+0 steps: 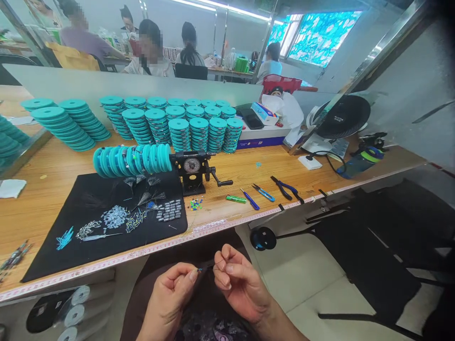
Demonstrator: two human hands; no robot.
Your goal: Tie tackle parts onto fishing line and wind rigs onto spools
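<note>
Low in the head view, my left hand (168, 296) and my right hand (241, 284) are held close together in front of my body, below the bench edge. The left thumb and forefinger pinch a tiny blue piece (202, 269) on a thin dark line (213, 266). My right fingertips close on the line just beside it. The exact grip is partly hidden by the fingers. Neither hand touches the bench.
A wooden workbench (227, 175) carries a black mat (46, 258) with small parts, a hand-crank winder (192, 173) loaded with teal spools (131, 160), several teal spool stacks (181, 135), and pliers (282, 188). A tape measure (106, 260) runs along its edge. Co-workers sit beyond.
</note>
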